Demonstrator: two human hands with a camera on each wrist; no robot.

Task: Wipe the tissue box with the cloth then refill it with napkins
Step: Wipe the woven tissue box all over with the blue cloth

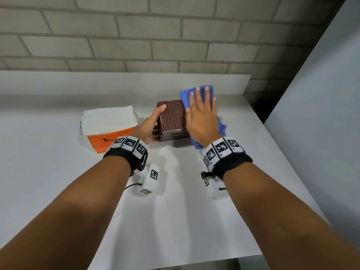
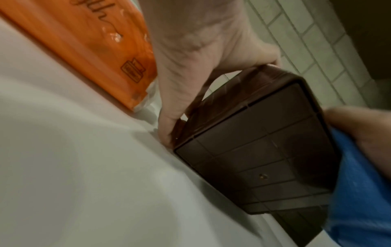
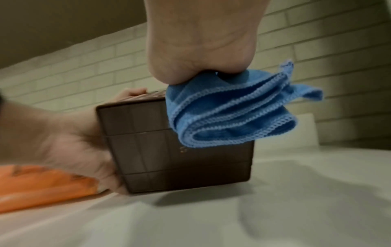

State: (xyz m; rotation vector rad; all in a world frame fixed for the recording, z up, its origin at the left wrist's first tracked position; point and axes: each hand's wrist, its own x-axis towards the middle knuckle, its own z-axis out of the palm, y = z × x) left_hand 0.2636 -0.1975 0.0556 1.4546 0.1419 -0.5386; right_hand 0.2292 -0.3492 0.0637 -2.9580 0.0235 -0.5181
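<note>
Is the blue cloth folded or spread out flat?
Folded. The right wrist view shows the blue cloth bunched in several stacked layers with stitched edges, pressed by the right hand against the tissue box.

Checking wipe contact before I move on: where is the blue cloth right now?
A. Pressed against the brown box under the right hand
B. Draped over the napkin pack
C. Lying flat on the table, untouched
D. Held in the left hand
A: the right hand presses the blue cloth against the brown tissue box, which the left hand steadies.
</note>
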